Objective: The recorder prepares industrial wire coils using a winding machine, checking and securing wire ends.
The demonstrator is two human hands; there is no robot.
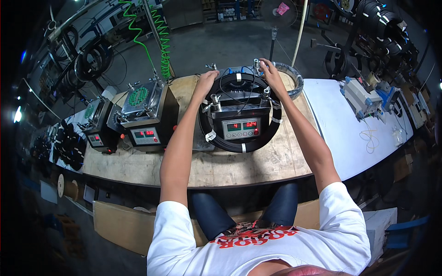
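My left hand curls near the far-left clamp, my right hand at the far-right clamp, perhaps steadying; I can't tell if either pinches. The black coil rings the display box on the counter.

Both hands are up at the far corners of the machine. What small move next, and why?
Probably a slight turn of the far right metal fitting with the right hand: that hand is right at it, while the left hand, beside the far left fitting, seems placed to steady the machine.
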